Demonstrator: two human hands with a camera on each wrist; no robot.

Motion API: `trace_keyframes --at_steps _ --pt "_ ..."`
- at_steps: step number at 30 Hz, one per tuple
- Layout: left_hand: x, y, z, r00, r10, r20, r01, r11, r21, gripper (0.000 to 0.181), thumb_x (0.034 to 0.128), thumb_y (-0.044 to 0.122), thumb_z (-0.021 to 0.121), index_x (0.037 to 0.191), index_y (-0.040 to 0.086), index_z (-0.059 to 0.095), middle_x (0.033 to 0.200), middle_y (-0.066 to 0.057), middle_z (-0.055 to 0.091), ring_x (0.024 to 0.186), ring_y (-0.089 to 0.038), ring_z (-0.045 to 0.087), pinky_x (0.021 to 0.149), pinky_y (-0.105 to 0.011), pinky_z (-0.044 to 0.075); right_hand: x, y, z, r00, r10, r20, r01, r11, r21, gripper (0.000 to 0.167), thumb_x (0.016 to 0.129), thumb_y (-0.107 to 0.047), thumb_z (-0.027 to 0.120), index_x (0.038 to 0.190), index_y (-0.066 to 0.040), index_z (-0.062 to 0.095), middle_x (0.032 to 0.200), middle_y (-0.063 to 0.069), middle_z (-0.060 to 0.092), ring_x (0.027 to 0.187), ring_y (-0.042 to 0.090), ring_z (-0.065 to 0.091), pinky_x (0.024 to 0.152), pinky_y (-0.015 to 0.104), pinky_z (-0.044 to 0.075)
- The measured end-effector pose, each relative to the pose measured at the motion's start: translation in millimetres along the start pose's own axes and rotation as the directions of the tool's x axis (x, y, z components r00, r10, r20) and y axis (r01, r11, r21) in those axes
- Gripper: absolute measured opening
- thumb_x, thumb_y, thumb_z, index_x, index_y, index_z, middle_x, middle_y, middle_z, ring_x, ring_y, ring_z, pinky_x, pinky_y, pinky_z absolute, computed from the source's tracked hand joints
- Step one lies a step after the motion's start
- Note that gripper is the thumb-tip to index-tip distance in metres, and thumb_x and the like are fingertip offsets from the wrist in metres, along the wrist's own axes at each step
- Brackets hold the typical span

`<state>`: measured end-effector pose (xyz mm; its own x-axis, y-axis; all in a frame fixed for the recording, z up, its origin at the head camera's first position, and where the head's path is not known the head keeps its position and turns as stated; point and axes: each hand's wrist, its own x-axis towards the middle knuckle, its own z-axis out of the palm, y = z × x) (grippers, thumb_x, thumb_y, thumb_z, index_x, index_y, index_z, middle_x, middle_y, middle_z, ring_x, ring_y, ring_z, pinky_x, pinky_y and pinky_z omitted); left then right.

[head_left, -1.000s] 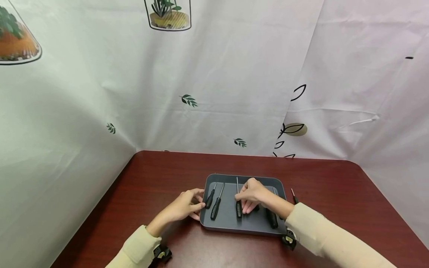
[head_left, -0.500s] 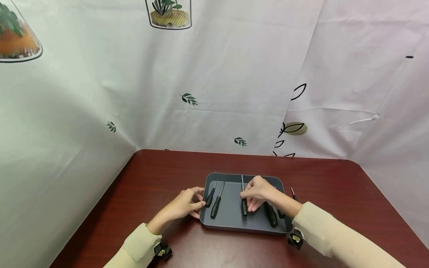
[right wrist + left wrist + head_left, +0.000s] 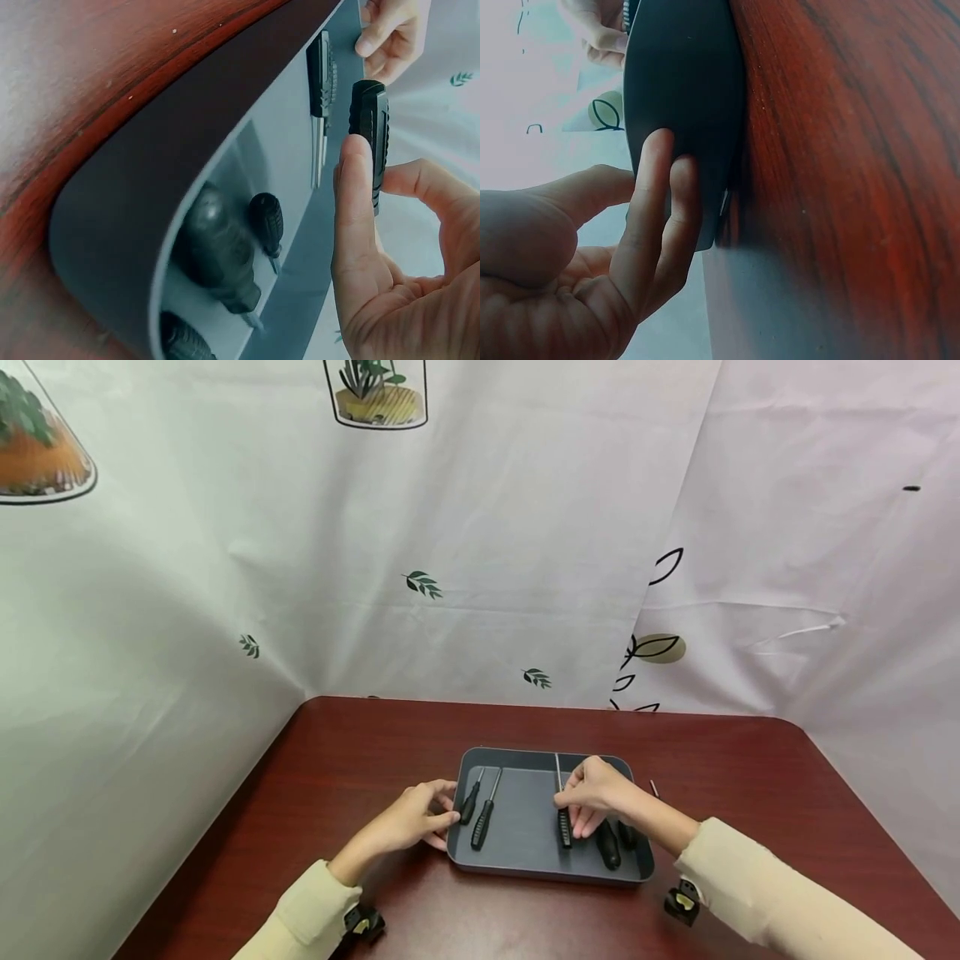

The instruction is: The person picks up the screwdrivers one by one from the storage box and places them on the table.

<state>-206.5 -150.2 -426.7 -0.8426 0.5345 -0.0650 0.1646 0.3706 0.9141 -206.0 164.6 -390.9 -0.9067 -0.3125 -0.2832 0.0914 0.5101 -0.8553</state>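
A grey rectangular tray [image 3: 517, 868] sits on the table with several black-handled screwdrivers in it. My left hand [image 3: 412, 818] grips its left wall, thumb at the rim and fingers against the outside [image 3: 667, 202]. Over the tray's right half, my right hand [image 3: 596, 793] pinches a slim screwdriver [image 3: 564, 829] by its ridged black handle [image 3: 369, 112], the shaft pointing to the far side. Two screwdrivers, a short one [image 3: 469, 806] and a longer one [image 3: 482, 827], lie at the tray's left. A thick-handled screwdriver [image 3: 214, 244] and a smaller one [image 3: 266, 221] lie below my right hand.
Another black handle [image 3: 180, 341] shows in the tray's right corner. Beyond the tray's right side, a thin tip [image 3: 654, 788] pokes out from behind my right forearm. A white printed cloth [image 3: 480, 527] hangs behind the dark red table [image 3: 375, 743].
My right hand has carried the slim screwdriver rightward over the tray. More of the tray's middle shows now. The left hand has stayed at the tray's left wall.
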Motion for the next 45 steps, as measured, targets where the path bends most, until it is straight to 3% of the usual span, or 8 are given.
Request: trace_keyframes --at_steps 19,32,45 --pt "2.0 -0.3 -0.3 1.000 0.005 -0.005 -0.005 1.000 0.005 0.052 0.0965 -0.001 0.063 0.139 -0.018 0.040 0.100 -0.015 0.058 0.064 -0.025 0.069 0.057 -0.035 0.063 -12.3 18 -18 1.000 -0.002 -0.006 0.002 1.000 0.023 0.014 0.087 -0.006 0.067 0.079 0.004 0.062 0.059 0.015 0.065 0.045 0.019 0.065 0.046 0.032 0.060" --pt "1.5 -2.3 0.0 1.000 0.000 -0.006 0.000 1.000 0.009 0.053 0.0959 -0.001 0.064 0.139 -0.018 0.040 0.099 -0.015 0.058 0.063 -0.025 0.070 0.057 -0.035 0.063 -22.7 27 -36 0.997 -0.070 0.044 0.069 0.997 0.033 0.015 0.089 -0.007 0.066 0.084 0.006 0.061 0.064 0.018 0.066 0.050 0.022 0.068 0.050 0.035 0.062" --pt "1.4 -1.8 0.0 1.000 -0.004 -0.004 0.004 1.000 0.013 0.052 0.0959 0.000 0.064 0.139 -0.018 0.041 0.099 -0.014 0.058 0.063 -0.023 0.069 0.057 -0.035 0.063 -35.5 32 -61 0.997 -0.068 0.044 0.064 0.995 0.082 0.016 0.089 -0.006 0.066 0.090 0.009 0.060 0.065 0.016 0.065 0.051 0.021 0.068 0.051 0.035 0.062"
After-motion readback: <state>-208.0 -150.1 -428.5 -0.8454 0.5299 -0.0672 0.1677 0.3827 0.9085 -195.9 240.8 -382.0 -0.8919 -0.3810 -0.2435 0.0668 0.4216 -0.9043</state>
